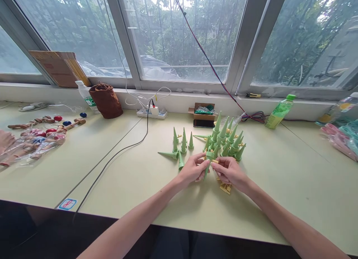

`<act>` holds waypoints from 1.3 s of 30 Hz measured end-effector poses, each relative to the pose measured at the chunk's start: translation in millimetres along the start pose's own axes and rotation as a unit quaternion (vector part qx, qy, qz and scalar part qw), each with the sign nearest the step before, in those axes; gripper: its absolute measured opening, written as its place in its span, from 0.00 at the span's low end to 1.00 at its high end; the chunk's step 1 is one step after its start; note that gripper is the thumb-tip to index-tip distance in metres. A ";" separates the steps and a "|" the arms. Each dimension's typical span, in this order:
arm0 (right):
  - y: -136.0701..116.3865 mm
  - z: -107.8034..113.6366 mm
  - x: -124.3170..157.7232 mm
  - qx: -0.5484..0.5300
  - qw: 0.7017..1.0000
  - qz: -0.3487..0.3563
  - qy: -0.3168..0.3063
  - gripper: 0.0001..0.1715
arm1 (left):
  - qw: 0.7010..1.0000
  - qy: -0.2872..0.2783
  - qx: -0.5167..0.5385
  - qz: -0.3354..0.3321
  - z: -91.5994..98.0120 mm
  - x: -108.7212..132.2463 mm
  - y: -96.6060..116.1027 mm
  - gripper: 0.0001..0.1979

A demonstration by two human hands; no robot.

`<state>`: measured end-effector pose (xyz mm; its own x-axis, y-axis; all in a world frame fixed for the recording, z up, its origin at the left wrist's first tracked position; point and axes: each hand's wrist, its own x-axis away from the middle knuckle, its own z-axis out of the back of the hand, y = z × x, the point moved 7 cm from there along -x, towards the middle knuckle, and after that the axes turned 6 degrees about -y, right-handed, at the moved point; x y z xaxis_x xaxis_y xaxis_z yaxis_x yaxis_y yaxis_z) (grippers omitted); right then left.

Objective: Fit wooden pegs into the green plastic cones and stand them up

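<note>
My left hand (195,167) is closed round a green plastic cone-shaped spike (210,155), its point downward and its wide collar up. My right hand (229,170) pinches a small yellow plastic piece (215,161) against the spike's side; whether it sits in the spike I cannot tell. Below the right hand lies a small pile of yellow pieces (225,187). Just beyond both hands a dense cluster of green spikes (223,134) stands upright, some with yellow parts. Left of it is a looser group of spikes (183,144), with one spike (168,154) lying on its side.
Behind the spikes are a small open box (204,109), a dark phone (204,123) and a green bottle (279,112). A black cable (123,146) crosses the table (125,184) from a power strip (152,113). At far left, another person's hand (5,140) is beside bagged wooden toys (36,141).
</note>
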<state>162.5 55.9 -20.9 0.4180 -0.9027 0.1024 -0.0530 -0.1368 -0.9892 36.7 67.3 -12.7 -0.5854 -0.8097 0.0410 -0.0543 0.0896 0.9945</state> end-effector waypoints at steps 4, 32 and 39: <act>-4.3 -1.4 1.1 0.037 0.999 0.020 0.001 0.24 | 1.000 -0.009 0.003 0.008 1.0 -1.1 -1.8 0.26; -18.9 -4.3 5.2 0.101 0.987 0.128 0.003 0.23 | 0.985 -0.055 0.142 0.086 -4.3 -1.8 -10.3 0.36; -23.8 -7.6 7.4 0.117 0.985 0.130 0.003 0.25 | 0.987 -0.059 0.129 0.081 -7.0 -0.8 -2.7 0.27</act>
<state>160.0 49.3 4.2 0.4130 -0.8972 -0.1566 0.0539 0.1957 -0.9792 43.0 63.6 -14.8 -0.6927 -0.7007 0.1707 -0.1474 0.3692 0.9176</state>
